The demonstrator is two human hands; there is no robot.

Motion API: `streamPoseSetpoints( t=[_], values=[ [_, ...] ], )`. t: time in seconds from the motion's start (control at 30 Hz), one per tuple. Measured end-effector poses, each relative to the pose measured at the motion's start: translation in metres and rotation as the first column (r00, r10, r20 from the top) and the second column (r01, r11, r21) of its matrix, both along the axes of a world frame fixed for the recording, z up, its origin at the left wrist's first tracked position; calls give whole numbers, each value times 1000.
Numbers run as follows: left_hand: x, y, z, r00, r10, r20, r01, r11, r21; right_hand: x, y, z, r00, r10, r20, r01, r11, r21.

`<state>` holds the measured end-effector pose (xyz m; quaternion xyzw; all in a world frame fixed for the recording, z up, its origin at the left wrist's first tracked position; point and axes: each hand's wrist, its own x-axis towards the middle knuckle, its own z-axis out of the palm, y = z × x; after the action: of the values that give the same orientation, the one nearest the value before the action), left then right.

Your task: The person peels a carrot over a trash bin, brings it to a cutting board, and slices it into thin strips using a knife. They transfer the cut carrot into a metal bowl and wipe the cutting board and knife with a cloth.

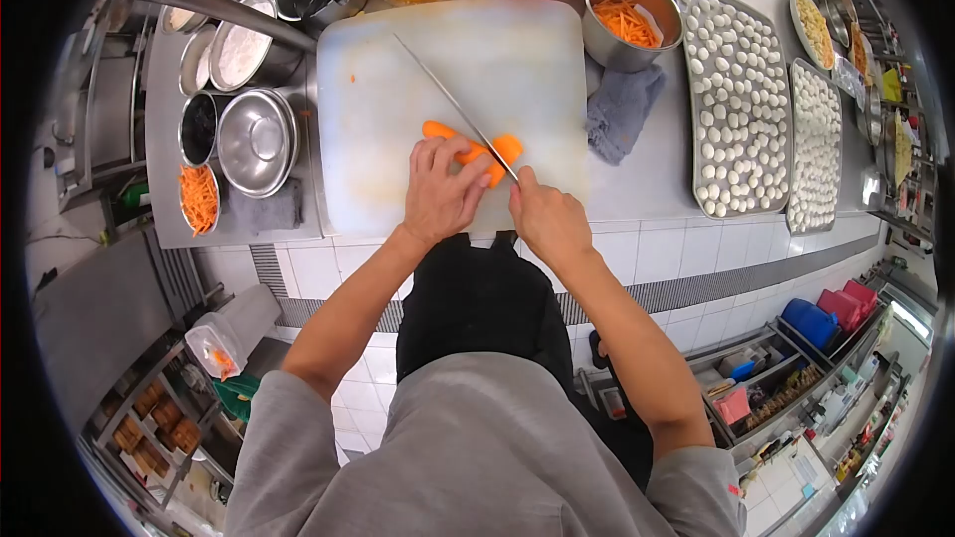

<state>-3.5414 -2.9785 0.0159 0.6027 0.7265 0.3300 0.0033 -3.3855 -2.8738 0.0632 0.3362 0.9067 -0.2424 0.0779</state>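
Note:
A knife (445, 90) with a long blade lies diagonally over the white cutting board (378, 70). My right hand (549, 219) is closed round its handle, near the board's front edge. Under the blade are pieces of orange carrot (508, 148), one to the right of the knife. My left hand (442, 186) presses its bent fingers onto the carrot (438, 129) just left of the blade. Part of that carrot is hidden beneath the fingers.
Metal bowls (257, 139) stand left of the board, beside a bowl of shredded carrot (199, 199). Another pot with carrot strips (625, 22) stands at the back right, near a grey cloth (624, 111). Further right lie trays of white balls (738, 99).

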Motion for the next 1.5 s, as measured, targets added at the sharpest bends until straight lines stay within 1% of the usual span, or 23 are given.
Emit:
streamPoseSetpoints(
  t=[0.1, 0.23, 0.3, 0.33, 0.43, 0.5, 0.53, 0.6, 0.67, 0.77, 0.83, 0.93, 1.0, 1.03, 1.1, 1.13, 1.2, 1.23, 1.3, 1.43, 1.5],
  values=[
    [1, 1, -2, 1000, 7, 9, -7, 1000, 5, 6, 0, 8, 999, 9, -40, -8, 999, 32],
    [0, 0, 1, 1000, 2, 2, -2, 1000, 13, 38, -15, 62, 1000, -2, -16, 3, 999, 54],
    [1, 3, 2, 1000, -20, -7, 20, 999, 32, 55, -21, 82, 986, 45, 161, -55, 997, 58],
    [1, 3, 1, 1000, -18, -2, 18, 999, 31, 55, -20, 84, 985, 41, 168, -52, 997, 61],
    [-1, 3, 0, 1000, -14, 9, 14, 1000, 27, 49, -19, 80, 983, 42, 177, -47, 999, 25],
    [-1, 2, 0, 1000, -13, 17, 13, 1000, 24, 28, -12, 60, 996, 6, 86, -5, 1000, -13],
    [0, 2, 0, 1000, -8, 25, 7, 1000, 22, 20, -10, 47, 996, 5, 86, -4, 1000, -13],
    [0, 4, 2, 1000, -2, 27, 1, 1000, 25, 5, -5, 19, 1000, 3, 28, -3, 1000, 1],
    [0, 3, 2, 999, 0, 38, -2, 999, 32, 0, -2, 6, 1000, 2, 20, -2, 1000, -1],
    [0, 1, -1, 999, 18, 28, -18, 1000, -1, 1, 1, 1, 1000, 2, -4, -2, 1000, -13],
    [1, 0, -2, 999, 14, 29, -15, 1000, 15, 3, 2, 8, 999, 12, -34, -13, 1000, -18],
    [0, 0, -1, 1000, 17, 23, -18, 999, 33, 16, -7, 37, 1000, -6, -21, 6, 1000, -8],
    [0, 0, 0, 1000, 13, 25, -14, 999, 39, 29, -13, 68, 994, 35, 103, -39, 998, 40],
    [0, 1, -1, 1000, 10, 22, -11, 999, 44, 34, -16, 76, 994, 30, 108, -35, 999, 42],
    [0, 2, -1, 1000, 3, 23, -4, 999, 52, 41, -19, 85, 974, 37, 222, -37, 999, 0],
    [0, 2, -1, 1000, 1, 26, -2, 998, 60, 39, -18, 83, 974, 35, 226, -36, 999, 0],
    [0, 1, 0, 1000, 0, 28, -1, 998, 65, 28, -15, 74, 992, 17, 122, -12, 999, -40],
    [-1, 1, 1, 999, -5, 40, 2, 998, 61, 21, -13, 64, 992, 18, 122, -14, 999, -41],
    [-2, 2, 1, 999, -5, 48, 2, 998, 60, 6, -11, 35, 999, 10, 49, -10, 1000, -1],
    [0, 1, 0, 999, 15, 39, -17, 998, 55, -7, -12, 6, 996, -47, 70, 49, 998, -38],
    [-1, 2, 1, 1000, 14, 24, -15, 998, 63, -11, -10, -1, 997, -69, 35, 70, 996, -55]
  ],
)
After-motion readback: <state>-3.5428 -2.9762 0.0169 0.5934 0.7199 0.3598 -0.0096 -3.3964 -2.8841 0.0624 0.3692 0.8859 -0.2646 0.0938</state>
